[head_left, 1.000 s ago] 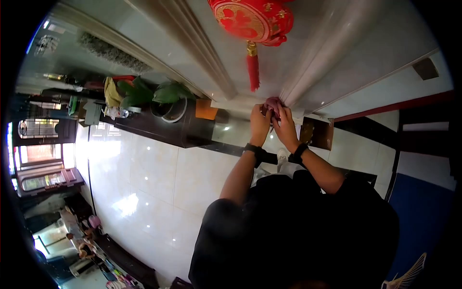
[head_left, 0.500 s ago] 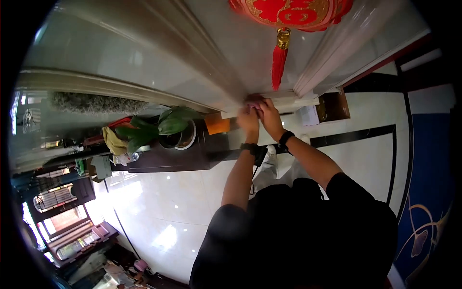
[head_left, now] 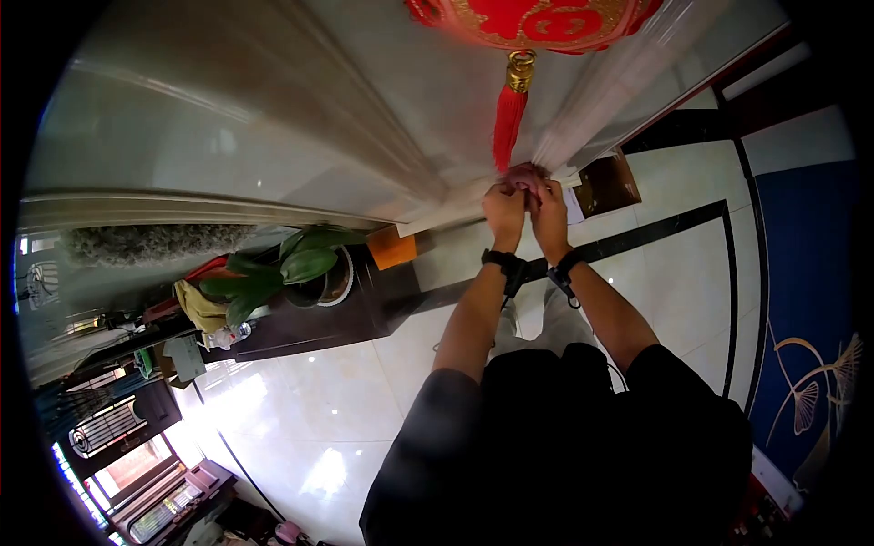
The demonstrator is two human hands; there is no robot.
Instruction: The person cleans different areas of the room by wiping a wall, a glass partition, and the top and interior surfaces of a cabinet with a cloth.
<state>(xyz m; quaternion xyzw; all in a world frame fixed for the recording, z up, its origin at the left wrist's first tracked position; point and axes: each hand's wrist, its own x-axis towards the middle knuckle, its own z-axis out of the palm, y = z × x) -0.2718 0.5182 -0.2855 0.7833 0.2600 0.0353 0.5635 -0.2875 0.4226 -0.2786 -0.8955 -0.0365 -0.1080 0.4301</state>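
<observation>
A small purplish-red cloth (head_left: 525, 176) is bunched up at the foot of the pale wall panel, just below a red tassel (head_left: 508, 127). My left hand (head_left: 503, 211) is closed on the cloth's left side. Close beside it, my right hand (head_left: 549, 211) grips the cloth from the right, its fingers bent over it. Both wrists wear black bands. Above the hands hangs a red and gold ornament (head_left: 546, 20) that carries the tassel.
Left of the hands are an orange card (head_left: 391, 247), a potted plant (head_left: 309, 264) and a yellow cloth (head_left: 199, 306) on a dark cabinet (head_left: 309, 329). An open brown box (head_left: 608, 185) stands on the floor at right, near a blue panel (head_left: 801, 273).
Since the last earlier frame, both hands and the cloth have shifted right along the wall's foot. The view has also moved. Both hands stay on the cloth.
</observation>
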